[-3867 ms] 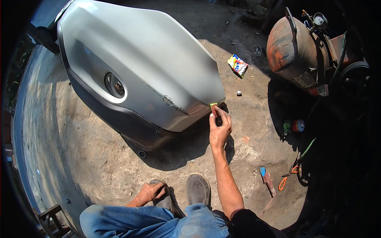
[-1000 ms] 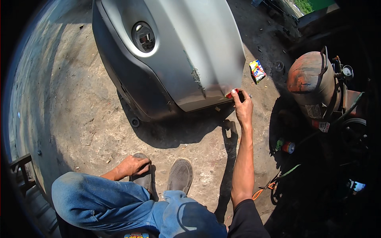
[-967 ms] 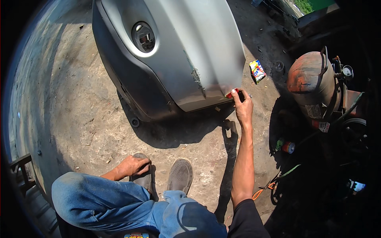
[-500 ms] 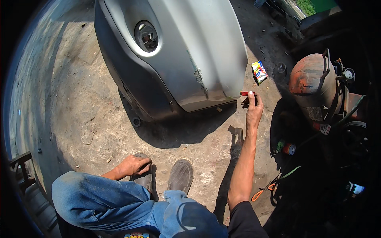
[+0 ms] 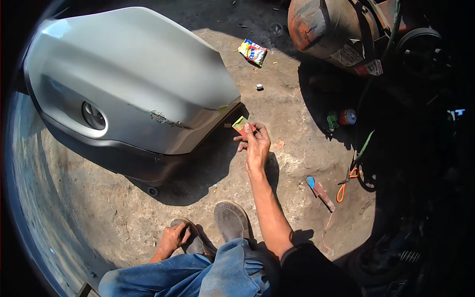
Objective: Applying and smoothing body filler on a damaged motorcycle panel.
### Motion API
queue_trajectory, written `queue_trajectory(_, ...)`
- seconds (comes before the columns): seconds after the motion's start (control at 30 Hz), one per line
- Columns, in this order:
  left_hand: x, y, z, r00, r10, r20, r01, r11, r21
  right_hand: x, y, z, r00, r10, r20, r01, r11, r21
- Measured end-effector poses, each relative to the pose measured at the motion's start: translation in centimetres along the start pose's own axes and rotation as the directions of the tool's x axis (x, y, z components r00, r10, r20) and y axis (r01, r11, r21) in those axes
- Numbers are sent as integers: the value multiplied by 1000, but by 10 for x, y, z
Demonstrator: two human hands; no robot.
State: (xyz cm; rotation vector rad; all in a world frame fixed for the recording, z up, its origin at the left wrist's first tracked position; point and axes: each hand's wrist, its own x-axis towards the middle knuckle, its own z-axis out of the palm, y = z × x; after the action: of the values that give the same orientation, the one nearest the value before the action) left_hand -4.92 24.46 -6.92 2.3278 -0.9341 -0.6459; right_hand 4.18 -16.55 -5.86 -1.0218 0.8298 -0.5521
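Between the thumb and fingers of my right hand [image 5: 257, 146] is a small flat red spreader [image 5: 241, 126], its upper face smeared with yellow-green paste. It is held just off the corner of a silver-grey car bumper [image 5: 138, 64], which lies on the ground to the left. A rough scraped patch [image 5: 159, 117] marks the bumper near its round fog lamp [image 5: 93, 116], and a greenish smear [image 5: 223, 107] shows at its near right edge. My left hand [image 5: 173, 238] is low over my shoe [image 5: 194, 242], fingers curled; what they hold, if anything, is hidden.
A colourful packet [image 5: 253, 52] and a small white cap [image 5: 259, 87] lie beyond my right hand. To the right stand a rusty tank [image 5: 309, 27] and a spray can [image 5: 348, 117]. Orange-handled scissors [image 5: 341, 192] and a blue-tipped strip [image 5: 320, 193] lie on the ground.
The view has swung right, so the bumper sits farther left. My right hand has tilted the spreader, and its pasted face now shows. My left hand remains low by the shoe.
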Motion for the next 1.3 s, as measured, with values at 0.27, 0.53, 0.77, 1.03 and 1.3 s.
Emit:
queue_trajectory(0.27, 7, 5, 1, 1000, -3, 24, 4, 999, -42, -7, 9, 2, 989, 120, 83, -136, 966, 219)
queue_trajectory(0.53, 3, 3, -2, 999, -23, 27, 24, 999, -43, -2, 30, 1, 978, 140, 156, -193, 895, 402)
queue_trajectory(0.77, 3, 4, -4, 998, -44, 51, 44, 999, -7, -9, 46, 27, 949, -301, 91, 314, 885, -344)
queue_trajectory(1.03, 3, 4, -3, 995, -62, 74, 62, 998, 0, -9, 53, 50, 893, -447, -45, 356, 766, -536)
queue_trajectory(1.3, 3, 4, -3, 998, -37, 55, 36, 999, 11, -9, 49, 57, 894, -446, -46, 353, 764, -540)
